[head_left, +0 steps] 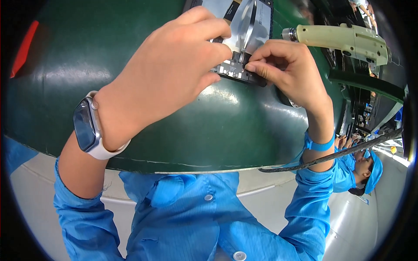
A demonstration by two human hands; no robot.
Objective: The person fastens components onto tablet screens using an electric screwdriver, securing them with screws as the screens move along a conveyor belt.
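Observation:
On the green table [187, 143] lies an opened flat electronic device [264, 21], perhaps a tablet, with silver panels and a dark circuit board along its near end. A clear, shiny strip or film curves up over its middle. My left hand [183, 56] reaches over the device's left side. Its fingers are bent but apart, touching near the board, and the thumb stands off by the near edge. At the near right corner, my right hand [291, 65] has thumb and index finger closed in a pinch. Whatever sits between those fingertips is too small to make out.
A pale electric screwdriver [339, 41] is right of the device. A dark cable [348, 150] runs past my right forearm, which wears a blue wrist strap [320, 144]. A red object [24, 50] is at far left. Another person in blue [346, 172] sits at right.

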